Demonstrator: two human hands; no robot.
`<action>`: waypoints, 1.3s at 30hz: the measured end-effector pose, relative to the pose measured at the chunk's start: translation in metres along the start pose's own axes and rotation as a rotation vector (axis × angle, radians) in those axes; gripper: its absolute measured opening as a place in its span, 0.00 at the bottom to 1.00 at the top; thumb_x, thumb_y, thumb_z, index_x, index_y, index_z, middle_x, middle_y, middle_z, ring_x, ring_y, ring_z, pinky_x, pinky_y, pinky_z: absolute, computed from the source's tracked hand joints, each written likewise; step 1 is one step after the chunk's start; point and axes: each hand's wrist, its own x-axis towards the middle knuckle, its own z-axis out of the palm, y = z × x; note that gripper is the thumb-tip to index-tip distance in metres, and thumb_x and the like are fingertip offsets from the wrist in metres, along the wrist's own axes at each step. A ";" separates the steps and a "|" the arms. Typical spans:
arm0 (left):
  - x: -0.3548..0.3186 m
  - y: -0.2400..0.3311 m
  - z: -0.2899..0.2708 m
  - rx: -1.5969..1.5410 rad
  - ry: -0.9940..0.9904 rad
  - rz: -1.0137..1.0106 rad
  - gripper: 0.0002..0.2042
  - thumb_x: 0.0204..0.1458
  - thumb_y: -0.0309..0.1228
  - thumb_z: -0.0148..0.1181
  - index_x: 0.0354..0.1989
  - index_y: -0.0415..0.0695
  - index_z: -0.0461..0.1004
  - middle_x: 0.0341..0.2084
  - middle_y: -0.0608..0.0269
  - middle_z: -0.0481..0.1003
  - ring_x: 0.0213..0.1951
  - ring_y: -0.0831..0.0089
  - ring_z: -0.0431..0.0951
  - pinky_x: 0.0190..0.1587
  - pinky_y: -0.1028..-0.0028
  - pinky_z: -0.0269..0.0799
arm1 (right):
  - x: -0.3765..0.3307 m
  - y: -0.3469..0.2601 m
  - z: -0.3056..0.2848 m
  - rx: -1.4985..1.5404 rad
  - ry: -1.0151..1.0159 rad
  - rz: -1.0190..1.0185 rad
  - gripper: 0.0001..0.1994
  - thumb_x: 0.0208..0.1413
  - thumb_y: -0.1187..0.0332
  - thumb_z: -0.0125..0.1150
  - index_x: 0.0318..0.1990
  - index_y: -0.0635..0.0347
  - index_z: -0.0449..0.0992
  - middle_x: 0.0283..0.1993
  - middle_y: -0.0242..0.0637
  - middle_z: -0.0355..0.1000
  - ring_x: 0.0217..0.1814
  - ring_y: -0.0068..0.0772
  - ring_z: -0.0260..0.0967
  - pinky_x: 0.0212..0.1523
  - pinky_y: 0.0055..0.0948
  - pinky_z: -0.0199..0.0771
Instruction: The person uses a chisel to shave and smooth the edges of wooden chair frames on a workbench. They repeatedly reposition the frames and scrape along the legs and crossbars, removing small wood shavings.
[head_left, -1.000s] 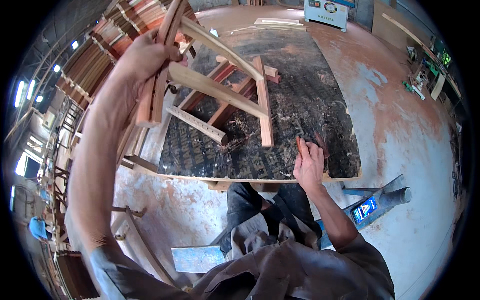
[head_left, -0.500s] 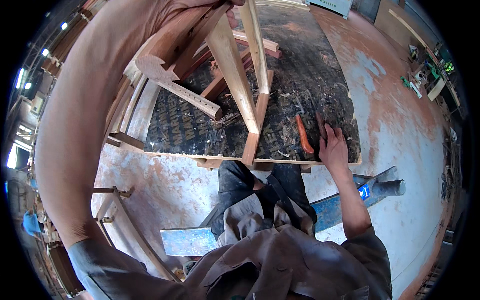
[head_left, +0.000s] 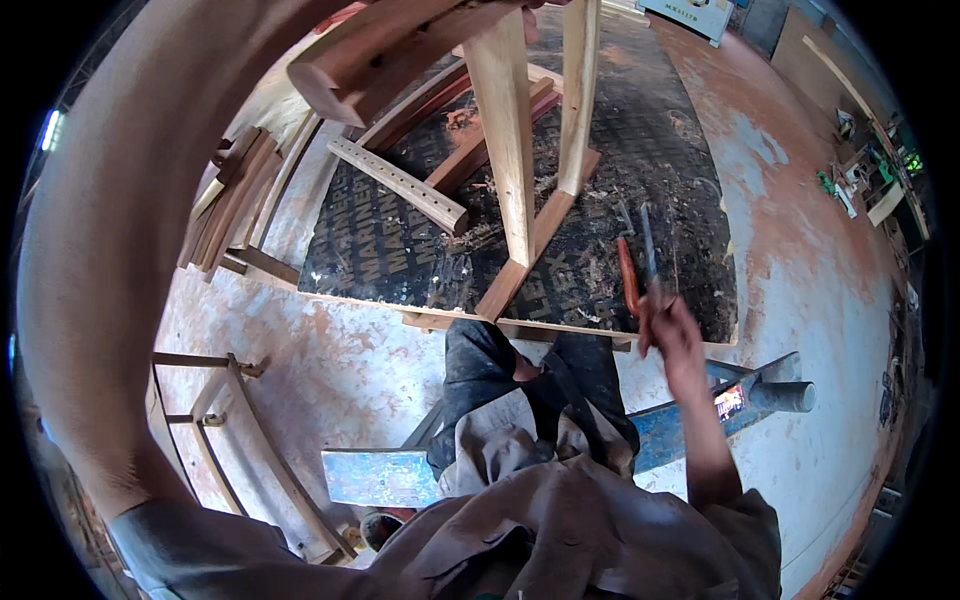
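My left arm arches across the left side to the top, where my left hand [head_left: 531,24] shows only in part. Its fingers curl round the top of a pale wooden frame [head_left: 500,130], next to a thick reddish rounded beam [head_left: 390,55]. Two tapering legs of this frame run down to a brown crossbar [head_left: 540,240] resting on the black board. At the board's near right, my right hand [head_left: 677,340], smeared by motion, is closed on a tool with a long narrow steel blade [head_left: 649,245]. Just left of it lies a tool with an orange-red handle [head_left: 627,275].
A black-faced board [head_left: 370,270] forms the worktop, strewn with shavings. On it lie a drilled wooden strip [head_left: 400,187] and brown rails [head_left: 465,160]. A blue bench [head_left: 380,478] stands below, with a curved wooden frame [head_left: 270,455] at left. Wooden pieces [head_left: 232,200] are stacked beside the board.
My right hand has picked the steel-bladed tool up off the board and drawn it nearer. The wooden frame appears turned slightly, its legs now further right in view.
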 end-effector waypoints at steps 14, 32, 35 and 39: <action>0.003 -0.007 0.009 0.270 0.041 0.226 0.24 0.64 0.36 0.54 0.66 0.37 0.68 0.44 0.46 0.82 0.44 0.61 0.83 0.48 0.64 0.78 | -0.035 0.014 0.089 -0.466 -0.127 -0.139 0.13 0.68 0.74 0.52 0.57 0.65 0.67 0.33 0.48 0.74 0.32 0.42 0.77 0.36 0.40 0.75; -0.014 -0.050 0.027 0.492 0.447 0.127 0.11 0.57 0.26 0.52 0.45 0.37 0.78 0.32 0.42 0.82 0.39 0.49 0.84 0.47 0.55 0.80 | -0.026 -0.004 0.129 -0.706 -0.169 -0.340 0.29 0.59 0.76 0.60 0.70 0.56 0.68 0.36 0.50 0.74 0.33 0.53 0.77 0.35 0.45 0.78; 0.006 -0.077 0.032 0.601 0.572 0.106 0.11 0.55 0.27 0.56 0.43 0.39 0.79 0.33 0.41 0.82 0.39 0.48 0.84 0.47 0.54 0.80 | -0.015 0.000 0.139 -0.817 -0.150 -0.395 0.30 0.60 0.75 0.59 0.71 0.56 0.67 0.36 0.50 0.73 0.32 0.53 0.76 0.34 0.45 0.78; 0.005 -0.072 0.046 0.636 0.628 0.104 0.11 0.54 0.28 0.58 0.43 0.40 0.80 0.34 0.42 0.82 0.41 0.48 0.84 0.47 0.54 0.79 | -0.007 0.006 0.148 -0.859 -0.166 -0.336 0.30 0.61 0.75 0.57 0.73 0.56 0.64 0.37 0.52 0.74 0.34 0.56 0.77 0.35 0.46 0.79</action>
